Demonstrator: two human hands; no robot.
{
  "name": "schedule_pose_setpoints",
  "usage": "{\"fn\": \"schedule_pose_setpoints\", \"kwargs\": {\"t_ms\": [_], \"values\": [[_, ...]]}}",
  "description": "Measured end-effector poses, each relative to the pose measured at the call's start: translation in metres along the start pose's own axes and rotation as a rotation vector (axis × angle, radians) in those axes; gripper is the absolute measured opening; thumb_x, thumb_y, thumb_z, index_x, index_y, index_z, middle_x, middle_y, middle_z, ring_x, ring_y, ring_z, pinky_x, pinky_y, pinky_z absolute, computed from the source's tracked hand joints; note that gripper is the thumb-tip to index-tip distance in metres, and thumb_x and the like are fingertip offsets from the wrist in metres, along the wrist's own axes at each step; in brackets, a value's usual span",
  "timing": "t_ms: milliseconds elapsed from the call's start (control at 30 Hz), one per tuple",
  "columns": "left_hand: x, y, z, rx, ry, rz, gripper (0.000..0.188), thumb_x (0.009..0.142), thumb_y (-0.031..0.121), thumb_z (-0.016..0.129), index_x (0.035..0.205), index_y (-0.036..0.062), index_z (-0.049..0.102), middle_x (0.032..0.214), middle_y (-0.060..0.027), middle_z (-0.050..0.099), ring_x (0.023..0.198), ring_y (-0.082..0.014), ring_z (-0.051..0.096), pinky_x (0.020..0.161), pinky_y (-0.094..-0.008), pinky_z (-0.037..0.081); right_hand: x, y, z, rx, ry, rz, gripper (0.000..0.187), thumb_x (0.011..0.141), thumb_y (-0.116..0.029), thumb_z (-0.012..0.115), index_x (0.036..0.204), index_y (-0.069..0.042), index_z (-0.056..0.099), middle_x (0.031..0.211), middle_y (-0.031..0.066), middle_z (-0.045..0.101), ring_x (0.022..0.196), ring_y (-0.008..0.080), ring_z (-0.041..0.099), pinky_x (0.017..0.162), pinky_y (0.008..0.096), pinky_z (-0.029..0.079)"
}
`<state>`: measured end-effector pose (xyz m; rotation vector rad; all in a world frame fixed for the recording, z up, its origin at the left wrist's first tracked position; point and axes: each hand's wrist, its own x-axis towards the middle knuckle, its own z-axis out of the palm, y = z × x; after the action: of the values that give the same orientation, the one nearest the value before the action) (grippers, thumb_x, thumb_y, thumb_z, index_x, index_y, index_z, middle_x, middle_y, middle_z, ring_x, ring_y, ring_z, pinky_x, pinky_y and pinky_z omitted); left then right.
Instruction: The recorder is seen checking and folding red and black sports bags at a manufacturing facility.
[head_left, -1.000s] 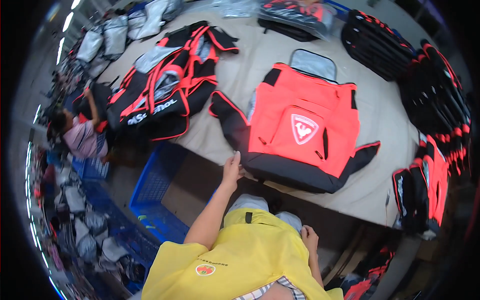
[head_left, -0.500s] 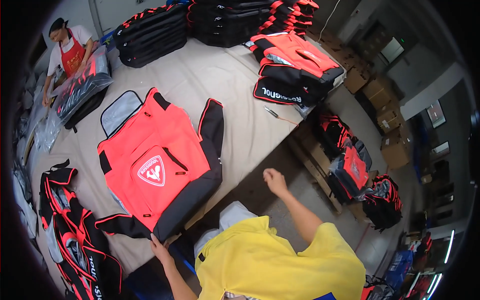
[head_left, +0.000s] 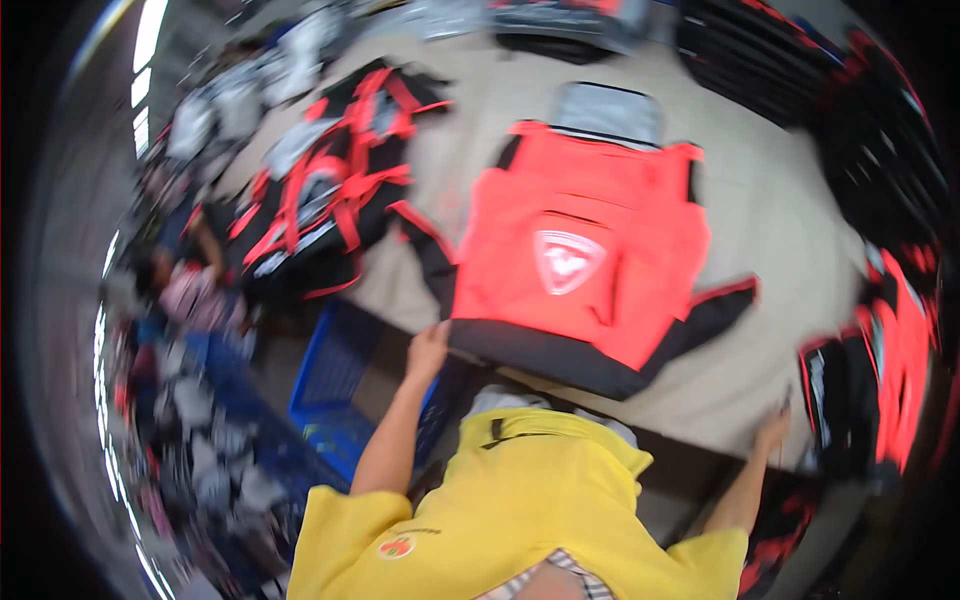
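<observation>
A coral-red and black backpack (head_left: pixel 630 260) lies flat on the cloth-covered table, its grey-lined flap spread at the far end and black side pieces sticking out. My left hand (head_left: pixel 428 352) is closed on its near left corner. At the table's near edge, to the right, my right hand (head_left: pixel 773 428) is closed round a slim, pen-like metal tool (head_left: pixel 787 396) that points up from the fingers. Motion blur hides the tool's exact kind. Right of that hand lies a pile of red and black bags (head_left: pixel 885 370).
Another red and black backpack (head_left: pixel 330 190) lies at the left of the table. A blue plastic crate (head_left: pixel 318 375) stands below the left edge. Stacked black bags (head_left: pixel 750 60) are at the far right. A person (head_left: pixel 200 295) is at the left, beside heaped grey items (head_left: pixel 200 430).
The view has swung, shifting the backpack right in the picture. My right hand has reached to the table edge and taken up the slim tool that lay there. My left hand stays at the backpack's corner.
</observation>
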<state>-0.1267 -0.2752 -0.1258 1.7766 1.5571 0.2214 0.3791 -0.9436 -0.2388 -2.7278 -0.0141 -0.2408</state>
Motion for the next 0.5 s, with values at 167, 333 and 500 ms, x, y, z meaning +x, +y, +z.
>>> {"fn": "schedule_pose_setpoints", "kwargs": {"t_ms": [167,333,500], "values": [[-0.027,0.058,-0.035,0.201,0.344,0.295,0.034,0.097,0.028,0.072,0.118,0.0014,0.073,0.114,-0.0239,0.073,0.110,-0.0397,0.070,0.095,-0.0449,0.054,0.007,-0.043,0.024,-0.129,-0.063,0.137,0.048,0.099,-0.027,0.072,0.135,0.005,0.064,0.121,0.0251,0.072,0.114,0.0446,0.066,0.099,0.0511,0.052],[0.063,0.093,-0.045,0.106,0.294,0.795,0.022,0.094,0.017,0.071,0.111,0.0024,0.072,0.112,-0.0133,0.072,0.108,-0.0350,0.067,0.094,-0.0448,0.053,0.011,-0.046,-0.008,1.116,-0.351,0.805,0.023,0.095,-0.027,0.071,0.096,-0.004,0.069,0.089,0.0090,0.071,0.083,0.0226,0.069,0.077,0.0383,0.056],[0.124,0.113,-0.059,0.427,0.048,0.932,0.031,0.091,0.031,0.076,0.111,0.0066,0.074,0.114,-0.0079,0.072,0.115,-0.0303,0.063,0.096,-0.0411,0.050,-0.063,-0.173,-0.030,1.476,-0.093,0.728,0.021,0.098,-0.027,0.067,0.089,-0.009,0.063,0.083,0.0042,0.067,0.078,0.0161,0.065,0.075,0.0321,0.053]]}}
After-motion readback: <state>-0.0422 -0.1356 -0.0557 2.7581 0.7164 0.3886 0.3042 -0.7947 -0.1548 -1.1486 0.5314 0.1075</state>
